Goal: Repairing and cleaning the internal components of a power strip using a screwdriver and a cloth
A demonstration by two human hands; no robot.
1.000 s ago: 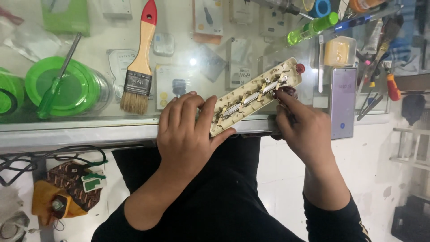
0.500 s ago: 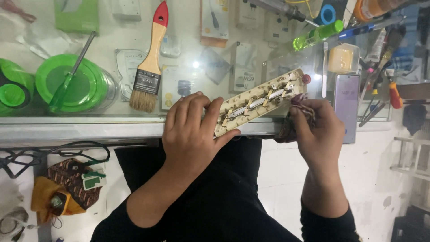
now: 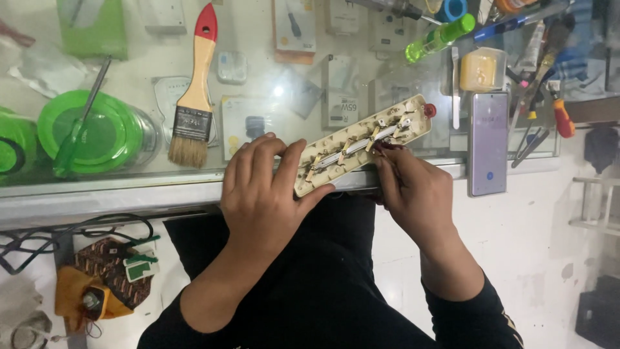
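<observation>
Left hand (image 3: 261, 187) hides power strip (image 3: 361, 143) end; right fingertips' grip unclear.

Left hand (image 3: 261, 194) curled in a grip; right hand (image 3: 413, 190) pinching with fingertips.

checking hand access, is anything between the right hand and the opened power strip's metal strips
Nothing visible: the right hand fingertips already touch the metal strips inside the opened power strip, which the left hand grips.
</observation>
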